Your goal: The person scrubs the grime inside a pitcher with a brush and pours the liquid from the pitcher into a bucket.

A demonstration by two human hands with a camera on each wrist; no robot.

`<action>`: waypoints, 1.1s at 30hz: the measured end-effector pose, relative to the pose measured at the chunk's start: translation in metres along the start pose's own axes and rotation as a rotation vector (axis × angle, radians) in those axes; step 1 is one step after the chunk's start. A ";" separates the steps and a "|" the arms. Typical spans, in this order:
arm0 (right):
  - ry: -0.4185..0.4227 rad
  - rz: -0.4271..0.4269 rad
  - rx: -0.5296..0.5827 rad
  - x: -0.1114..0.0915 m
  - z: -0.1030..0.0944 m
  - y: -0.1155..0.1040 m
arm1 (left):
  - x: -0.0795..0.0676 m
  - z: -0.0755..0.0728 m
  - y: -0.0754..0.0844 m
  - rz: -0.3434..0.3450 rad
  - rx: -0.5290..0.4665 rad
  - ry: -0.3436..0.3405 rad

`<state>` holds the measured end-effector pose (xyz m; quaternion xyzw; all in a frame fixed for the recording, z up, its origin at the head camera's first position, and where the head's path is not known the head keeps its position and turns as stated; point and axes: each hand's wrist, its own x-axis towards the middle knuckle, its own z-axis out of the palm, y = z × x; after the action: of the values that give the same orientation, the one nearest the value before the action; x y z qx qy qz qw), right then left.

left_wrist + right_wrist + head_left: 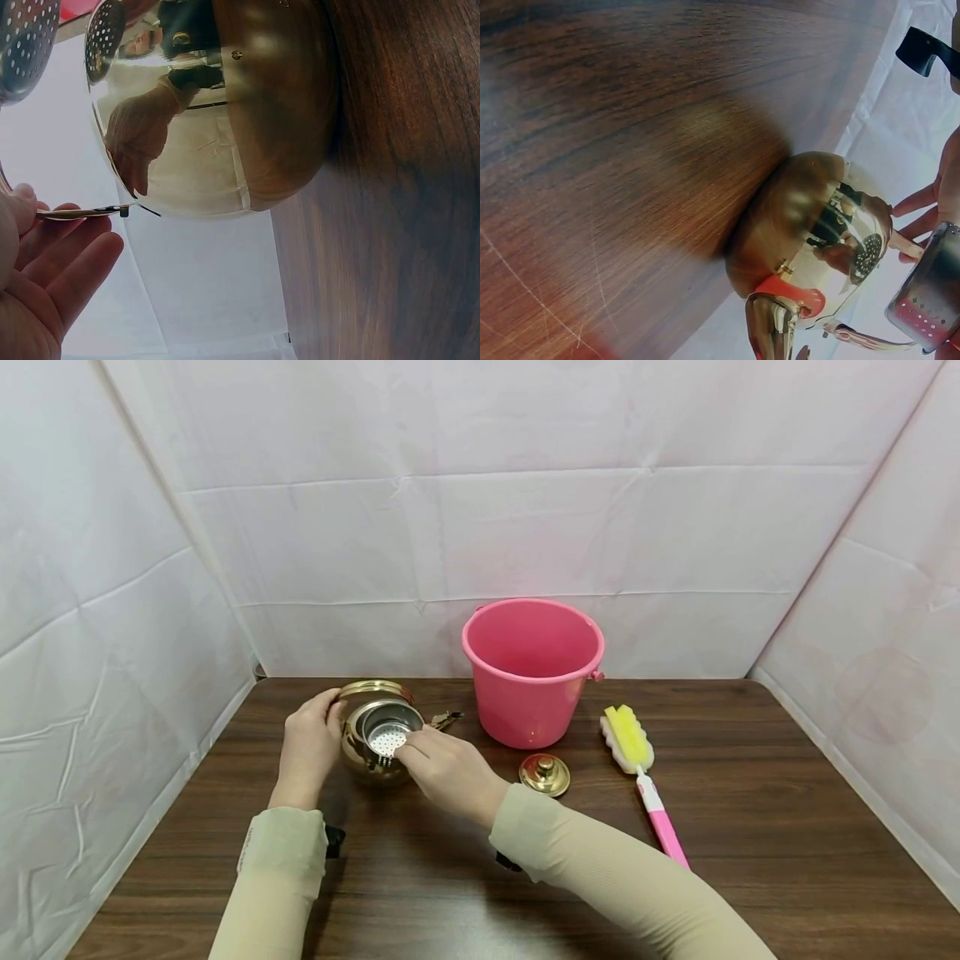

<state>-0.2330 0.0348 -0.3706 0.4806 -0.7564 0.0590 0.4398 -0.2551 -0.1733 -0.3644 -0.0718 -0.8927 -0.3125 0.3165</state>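
Observation:
A shiny gold teapot (363, 764) stands on the table at left, its spout (769, 322) toward the bucket. My left hand (309, 743) pinches the teapot's gold handle (75, 213) between thumb and fingers at its left side. Above the pot's mouth, a perforated steel tea strainer (392, 735) is tilted, apart from the pot in the left wrist view. My right hand (450, 772) grips the strainer by its near right rim. The pot's mouth is mostly hidden behind the strainer. A gold lid (545, 774) with a knob lies on the table, right of the right hand.
Behind the lid stands a pink bucket (525, 710). Further right lies a sponge brush (630, 739) with a yellow and white head and a pink-and-white handle. White sheeting (420, 535) encloses the dark wooden table (750, 793) at the back and sides.

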 end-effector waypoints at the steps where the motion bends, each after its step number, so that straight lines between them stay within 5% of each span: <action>1: 0.006 -0.002 0.003 -0.001 0.000 0.000 | 0.000 0.000 0.000 0.001 0.001 0.001; 33: 0.051 -0.032 0.020 -0.007 -0.001 0.003 | -0.001 0.001 -0.002 0.018 0.004 0.014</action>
<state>-0.2336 0.0414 -0.3737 0.4953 -0.7366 0.0717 0.4548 -0.2557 -0.1737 -0.3664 -0.0772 -0.8903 -0.3085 0.3259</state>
